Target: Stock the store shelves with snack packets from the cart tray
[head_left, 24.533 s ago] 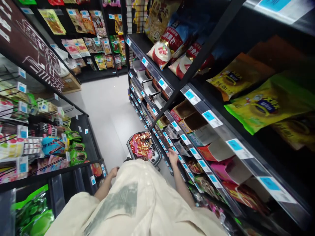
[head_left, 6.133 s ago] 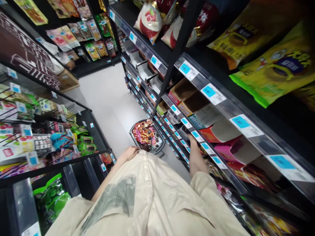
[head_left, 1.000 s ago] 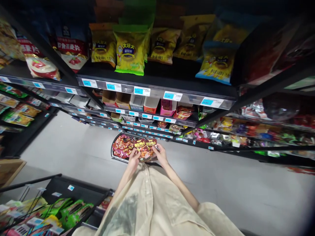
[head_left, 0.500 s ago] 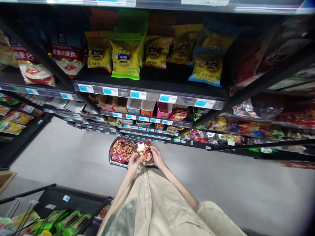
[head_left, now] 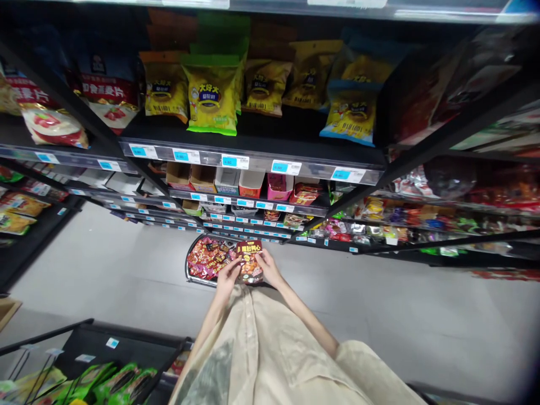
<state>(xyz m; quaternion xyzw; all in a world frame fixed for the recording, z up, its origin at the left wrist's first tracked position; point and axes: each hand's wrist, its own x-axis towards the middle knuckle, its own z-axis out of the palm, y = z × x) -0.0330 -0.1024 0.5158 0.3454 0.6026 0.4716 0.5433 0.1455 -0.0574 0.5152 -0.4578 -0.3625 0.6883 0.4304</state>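
A dark red and brown snack packet with yellow lettering is held up in front of my body, its printed face toward me. My left hand pinches its left edge, thumb on the front. On the opposite edge my right hand grips it the same way, fingers partly hidden behind. Just beyond and to the left is a black-rimmed tray full of small red and pink packets. The held packet covers the right part of that tray.
Ahead stands a tall shelf with yellow snack bags on an upper level and open boxes lower down. More shelves of packets run along the right. A display rack with green bags stands at lower left. Grey floor lies between.
The packet has tilted so that its printed front faces me more squarely, and the glare on it is gone. Both hands still hold its edges. The view has shifted slightly.
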